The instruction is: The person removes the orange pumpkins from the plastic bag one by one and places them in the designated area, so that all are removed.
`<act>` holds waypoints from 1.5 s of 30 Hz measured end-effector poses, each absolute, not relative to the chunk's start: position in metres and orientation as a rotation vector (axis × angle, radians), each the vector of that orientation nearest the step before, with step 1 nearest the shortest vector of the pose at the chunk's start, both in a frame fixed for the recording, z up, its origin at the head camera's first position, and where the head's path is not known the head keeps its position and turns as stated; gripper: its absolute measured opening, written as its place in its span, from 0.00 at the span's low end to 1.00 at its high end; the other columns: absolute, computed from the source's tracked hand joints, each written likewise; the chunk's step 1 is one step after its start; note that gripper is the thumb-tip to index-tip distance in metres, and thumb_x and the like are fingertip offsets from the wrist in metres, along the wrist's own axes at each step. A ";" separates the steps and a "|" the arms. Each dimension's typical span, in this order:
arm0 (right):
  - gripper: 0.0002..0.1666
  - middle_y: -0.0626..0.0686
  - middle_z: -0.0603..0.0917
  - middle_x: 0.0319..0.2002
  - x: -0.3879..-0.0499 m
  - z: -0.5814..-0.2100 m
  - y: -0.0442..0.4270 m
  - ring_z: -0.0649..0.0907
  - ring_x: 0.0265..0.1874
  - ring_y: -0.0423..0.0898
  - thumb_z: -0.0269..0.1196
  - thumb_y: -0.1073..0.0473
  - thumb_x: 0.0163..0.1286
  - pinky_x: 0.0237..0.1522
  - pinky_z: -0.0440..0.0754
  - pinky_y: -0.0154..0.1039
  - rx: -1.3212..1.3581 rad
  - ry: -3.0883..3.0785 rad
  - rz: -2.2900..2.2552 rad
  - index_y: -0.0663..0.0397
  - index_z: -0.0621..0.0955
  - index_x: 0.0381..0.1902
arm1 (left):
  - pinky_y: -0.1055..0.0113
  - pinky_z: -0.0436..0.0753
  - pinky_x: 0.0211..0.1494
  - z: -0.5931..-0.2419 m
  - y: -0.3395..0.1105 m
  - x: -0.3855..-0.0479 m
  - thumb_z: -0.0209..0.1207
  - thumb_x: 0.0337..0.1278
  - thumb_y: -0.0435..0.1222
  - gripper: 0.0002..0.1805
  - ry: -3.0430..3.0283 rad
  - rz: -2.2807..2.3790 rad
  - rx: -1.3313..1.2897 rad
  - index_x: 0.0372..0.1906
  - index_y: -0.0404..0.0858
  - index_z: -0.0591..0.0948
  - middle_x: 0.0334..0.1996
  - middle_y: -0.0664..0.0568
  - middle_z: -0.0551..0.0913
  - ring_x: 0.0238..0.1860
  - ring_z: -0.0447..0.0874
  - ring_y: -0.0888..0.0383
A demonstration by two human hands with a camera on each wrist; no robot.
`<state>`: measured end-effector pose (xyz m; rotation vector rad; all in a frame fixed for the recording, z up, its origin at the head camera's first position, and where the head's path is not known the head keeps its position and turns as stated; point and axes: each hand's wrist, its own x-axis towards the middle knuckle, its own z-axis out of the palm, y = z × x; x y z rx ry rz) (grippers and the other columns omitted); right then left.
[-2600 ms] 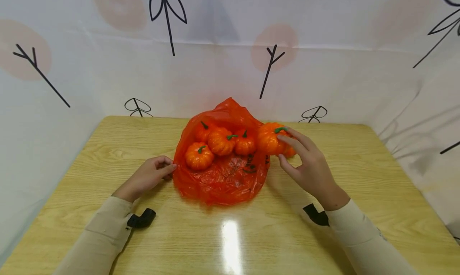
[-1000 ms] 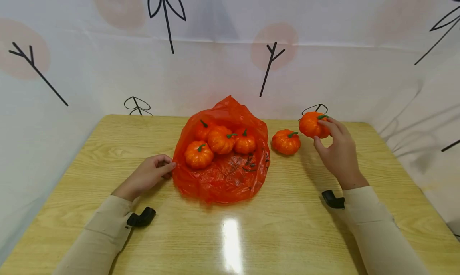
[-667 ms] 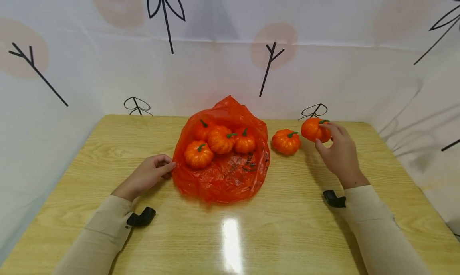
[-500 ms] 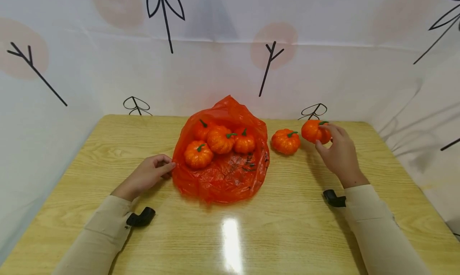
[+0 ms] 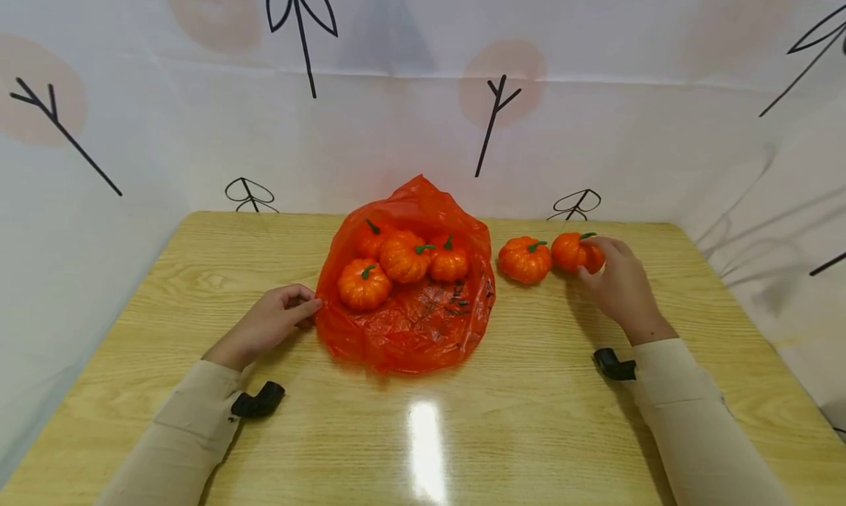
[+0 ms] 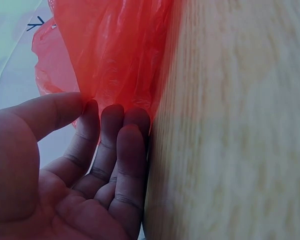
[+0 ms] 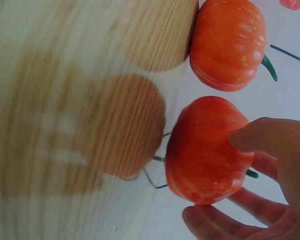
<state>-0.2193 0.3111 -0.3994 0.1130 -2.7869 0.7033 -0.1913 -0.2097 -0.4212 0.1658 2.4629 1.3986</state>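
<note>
Over table [image 5: 529, 410], pumpkin [image 5: 566, 253] in right hand [image 5: 620, 286]

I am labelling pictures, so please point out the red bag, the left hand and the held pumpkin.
Red bag [image 5: 410, 344], head view: near part.
Left hand [image 5: 272, 320], head view: back of hand.
Held pumpkin [image 7: 205, 150], right wrist view: orange side.

1. Lettering [image 5: 457, 297] on red bag [image 5: 416, 348] too small for me to read.
2. Right hand [image 5: 617, 282] hides part of outer pumpkin [image 5: 570, 252]; can't tell if it's touching table [image 5: 529, 418].
3. Both sleeves [image 5: 175, 429] cut off, head view's bottom edge.
</note>
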 end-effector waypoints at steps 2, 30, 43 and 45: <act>0.27 0.78 0.67 0.64 -0.219 -0.400 0.311 0.71 0.59 0.77 0.63 0.67 0.66 0.60 0.70 0.72 0.107 -2.815 0.702 0.69 0.72 0.62 | 0.68 0.82 0.46 -0.421 -0.210 -0.191 0.55 0.74 0.44 0.16 2.461 1.400 0.166 0.49 0.33 0.78 0.37 0.49 0.83 0.40 0.81 0.56; 0.23 0.76 0.61 0.68 -0.218 -0.399 0.306 0.68 0.61 0.77 0.58 0.62 0.70 0.59 0.69 0.73 0.059 -2.850 0.723 0.69 0.73 0.59 | 0.67 0.81 0.46 -0.420 -0.209 -0.191 0.55 0.73 0.44 0.16 2.468 1.397 0.167 0.48 0.34 0.79 0.37 0.50 0.83 0.40 0.81 0.56; 0.18 0.69 0.65 0.69 -0.211 -0.396 0.284 0.63 0.69 0.71 0.58 0.66 0.69 0.61 0.67 0.72 0.118 -2.556 0.814 0.68 0.77 0.55 | 0.67 0.82 0.47 -0.420 -0.209 -0.190 0.55 0.74 0.44 0.16 2.457 1.407 0.172 0.49 0.33 0.78 0.38 0.49 0.83 0.40 0.81 0.56; 0.16 0.69 0.67 0.68 -0.209 -0.395 0.278 0.64 0.68 0.70 0.59 0.68 0.68 0.60 0.69 0.70 0.159 -2.502 0.828 0.68 0.78 0.53 | 0.67 0.82 0.46 -0.420 -0.209 -0.191 0.55 0.74 0.44 0.16 2.463 1.404 0.173 0.49 0.33 0.78 0.37 0.49 0.83 0.40 0.81 0.56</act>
